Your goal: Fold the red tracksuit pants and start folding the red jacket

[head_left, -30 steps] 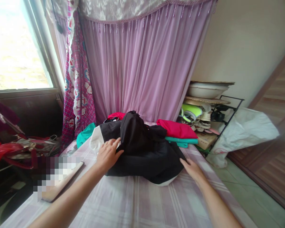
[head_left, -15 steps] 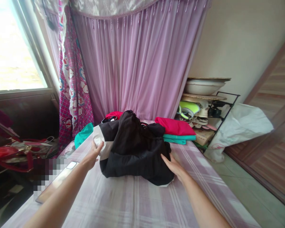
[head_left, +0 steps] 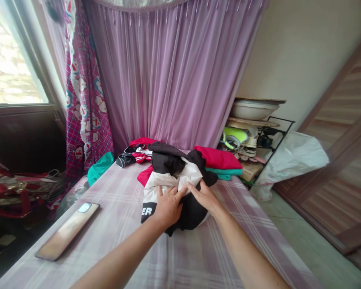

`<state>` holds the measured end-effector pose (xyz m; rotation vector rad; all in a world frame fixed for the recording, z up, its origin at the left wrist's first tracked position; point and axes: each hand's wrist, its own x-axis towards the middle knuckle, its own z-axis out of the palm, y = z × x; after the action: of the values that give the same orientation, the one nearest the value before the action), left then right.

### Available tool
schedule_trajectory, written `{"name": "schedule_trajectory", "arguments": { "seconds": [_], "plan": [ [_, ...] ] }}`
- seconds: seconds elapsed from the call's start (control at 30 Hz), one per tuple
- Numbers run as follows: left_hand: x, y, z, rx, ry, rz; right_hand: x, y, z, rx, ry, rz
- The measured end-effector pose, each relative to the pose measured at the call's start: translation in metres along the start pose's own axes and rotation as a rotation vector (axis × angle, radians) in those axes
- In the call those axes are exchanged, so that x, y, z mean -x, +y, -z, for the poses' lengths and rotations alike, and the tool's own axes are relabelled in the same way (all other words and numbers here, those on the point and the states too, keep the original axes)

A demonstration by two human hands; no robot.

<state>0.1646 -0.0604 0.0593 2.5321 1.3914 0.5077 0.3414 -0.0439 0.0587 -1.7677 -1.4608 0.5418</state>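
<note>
The black-and-white garment lies bunched on the plaid cloth, near the folded red fabric at its right. The left hand rests on it, fingers spread; the right hand touches it just beside, though whether those fingers pinch any fabric I cannot tell. A phone lies apart, leftward.

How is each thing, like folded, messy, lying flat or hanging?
Black-and-white garment: bunched up
Left hand: on its white part
Right hand: touching it
Phone: flat, camera side up
Red cloth at right: folded
Teal cloth underneath: folded
Red-and-black clothing behind: rumpled
Purple curtain: hanging
</note>
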Motion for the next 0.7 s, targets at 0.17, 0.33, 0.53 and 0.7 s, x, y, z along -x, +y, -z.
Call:
{"name": "schedule_trajectory", "arguments": {
  "seconds": [0.17, 0.33, 0.53, 0.7],
  "plan": [
    [0.003, 0.002, -0.003, -0.005, -0.055, -0.087, -0.012, -0.013, 0.003, 0.228, -0.008, -0.137],
    [0.029, -0.043, 0.004, 0.103, 0.268, -0.088, -0.016, -0.036, 0.008, 0.24, 0.038, -0.081],
    [0.054, -0.106, -0.015, 0.388, 0.618, 0.253, -0.048, -0.095, 0.02, 0.226, 0.155, 0.176],
    [0.019, -0.098, 0.022, 0.473, 0.557, 0.061, -0.116, -0.167, 0.03, 0.236, 0.397, 0.417]
  ]
}}
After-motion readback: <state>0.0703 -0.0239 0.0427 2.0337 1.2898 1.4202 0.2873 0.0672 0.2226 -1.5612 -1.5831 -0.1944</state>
